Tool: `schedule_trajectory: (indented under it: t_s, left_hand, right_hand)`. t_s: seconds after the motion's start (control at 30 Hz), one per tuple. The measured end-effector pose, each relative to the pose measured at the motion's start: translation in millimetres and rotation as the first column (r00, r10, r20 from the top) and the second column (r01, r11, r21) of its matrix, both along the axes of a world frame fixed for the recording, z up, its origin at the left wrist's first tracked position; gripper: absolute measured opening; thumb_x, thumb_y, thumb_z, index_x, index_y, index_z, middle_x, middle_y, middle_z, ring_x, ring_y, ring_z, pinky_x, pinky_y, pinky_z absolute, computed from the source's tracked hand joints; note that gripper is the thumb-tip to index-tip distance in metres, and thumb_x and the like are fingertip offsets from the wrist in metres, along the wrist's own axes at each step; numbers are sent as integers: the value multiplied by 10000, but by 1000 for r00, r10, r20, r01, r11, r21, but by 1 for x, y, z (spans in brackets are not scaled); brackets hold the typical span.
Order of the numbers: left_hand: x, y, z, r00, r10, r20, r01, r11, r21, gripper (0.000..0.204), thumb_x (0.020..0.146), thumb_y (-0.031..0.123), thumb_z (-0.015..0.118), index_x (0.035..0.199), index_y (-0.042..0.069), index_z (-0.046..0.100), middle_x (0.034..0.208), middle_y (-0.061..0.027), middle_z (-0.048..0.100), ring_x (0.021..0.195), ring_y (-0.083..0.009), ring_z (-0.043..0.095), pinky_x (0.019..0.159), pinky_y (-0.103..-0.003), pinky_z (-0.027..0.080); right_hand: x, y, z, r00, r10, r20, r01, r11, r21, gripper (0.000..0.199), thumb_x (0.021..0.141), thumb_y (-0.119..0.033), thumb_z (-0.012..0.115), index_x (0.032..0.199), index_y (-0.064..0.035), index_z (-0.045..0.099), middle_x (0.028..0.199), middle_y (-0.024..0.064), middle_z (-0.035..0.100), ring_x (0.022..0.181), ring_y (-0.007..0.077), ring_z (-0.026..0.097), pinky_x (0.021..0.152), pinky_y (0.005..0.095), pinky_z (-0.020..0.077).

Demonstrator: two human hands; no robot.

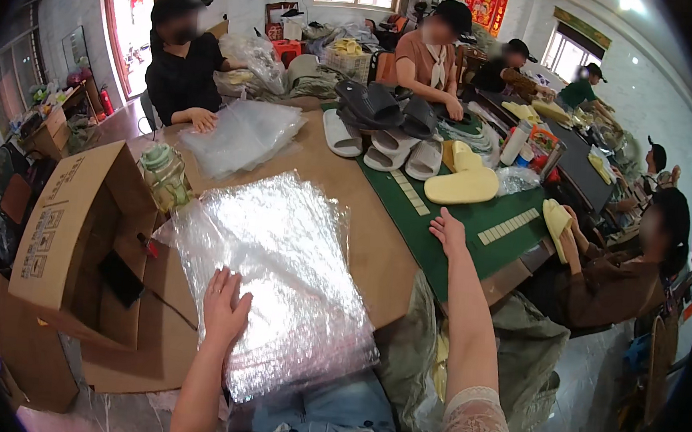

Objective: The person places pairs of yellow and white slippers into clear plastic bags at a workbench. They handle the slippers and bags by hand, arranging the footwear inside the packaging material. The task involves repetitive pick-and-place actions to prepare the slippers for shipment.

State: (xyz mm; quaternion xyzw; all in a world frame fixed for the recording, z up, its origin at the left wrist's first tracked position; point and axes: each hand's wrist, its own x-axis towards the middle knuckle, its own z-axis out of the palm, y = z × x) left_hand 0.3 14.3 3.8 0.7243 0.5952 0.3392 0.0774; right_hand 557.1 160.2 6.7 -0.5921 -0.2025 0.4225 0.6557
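My left hand (226,305) lies flat on a shiny stack of clear plastic bags (295,253), its fingers stretched out. My right hand (447,233) reaches forward over the green mat (483,262), fingers apart and nothing visible in them. Just beyond it lies a pale yellow slipper (460,188), not touched by the hand. Two rows of small cream labels (510,226) run across the mat on either side of my right hand. Dark grey slippers (378,102) and light grey slippers (342,134) are heaped at the mat's far edge.
At left stands an open cardboard box (68,229), with a green-lidded bottle (163,175) beside it. More clear bags (243,136) lie before a person in black. At right, a co-worker's hands hold a yellow slipper (555,227). A white bottle (516,141) stands farther back.
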Motion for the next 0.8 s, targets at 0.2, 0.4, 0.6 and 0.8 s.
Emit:
schedule_trajectory:
  t_s: [0.2,0.4,0.6,0.8]
  left_hand:
    - [3,-7,12,999,52,7,-51,998,-48,461,863,263,724,1255,30,659,1451,-258,521,1376,-452,434,1153,-514,329]
    - [3,-3,14,999,33,0,-33,997,-62,472,834,254,764,1238,33,665,1449,-238,528,1367,-438,451,1145,-529,338]
    - [4,1,15,1000,10,12,-10,999,-48,468,847,273,750,1237,31,661,1444,-246,528,1370,-441,442,1152,-531,328]
    - [5,-5,17,999,24,25,-23,998,-58,477,878,299,702,1264,24,644,1453,-262,514,1384,-451,425,1172,-534,296]
  right_hand:
    - [24,61,-7,991,-125,38,130,978,-165,522,895,-402,771,1089,61,626,920,138,683,721,220,708,547,308,565]
    - [51,89,-6,968,-202,150,242,912,-332,391,814,-394,844,905,-56,667,730,15,590,513,109,521,439,236,365]
    - [41,39,-24,979,-204,-30,202,924,324,339,860,-211,651,1135,-24,587,1077,81,600,988,219,613,855,359,515]
    - [4,-40,-2,985,-169,38,154,957,247,384,812,-155,633,1155,18,614,1087,106,613,1028,240,600,900,369,471]
